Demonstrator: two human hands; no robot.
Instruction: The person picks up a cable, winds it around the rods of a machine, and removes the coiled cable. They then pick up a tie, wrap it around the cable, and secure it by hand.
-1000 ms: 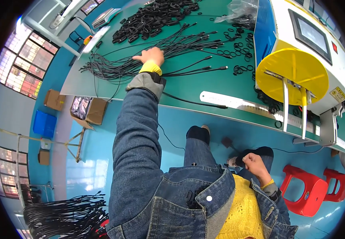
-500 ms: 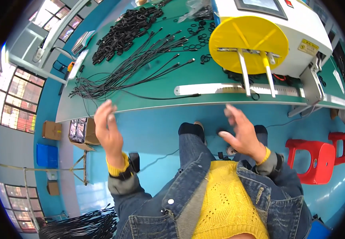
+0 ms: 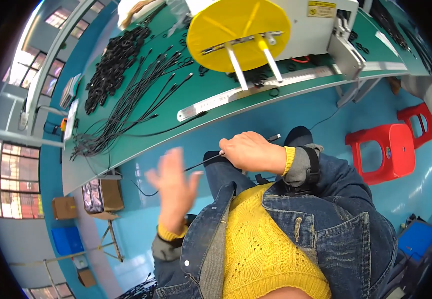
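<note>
My right hand (image 3: 254,151) is closed around a black cable (image 3: 207,160), back of the hand upward, in front of the table edge. One plug end (image 3: 274,137) of that cable sticks out beyond the hand on the right. From the hand's other side the cable runs left and passes behind my left hand (image 3: 175,182). The left hand is raised and smeared by motion, with fingers apart and nothing seen in its grip. On the green table (image 3: 161,117) lies a loose bundle of black cables (image 3: 121,107), and beyond it a heap of coiled black cables (image 3: 111,70).
A white machine (image 3: 306,42) with a yellow disc (image 3: 238,35) and two rods stands on the table. A steel ruler (image 3: 211,103) lies along the front edge. Red stools (image 3: 400,154) stand at right, a cardboard box (image 3: 111,194) below the table at left.
The view has turned right and dipped. My right hand, formerly open and bare, now grips the cable. My left hand has moved in toward my body.
</note>
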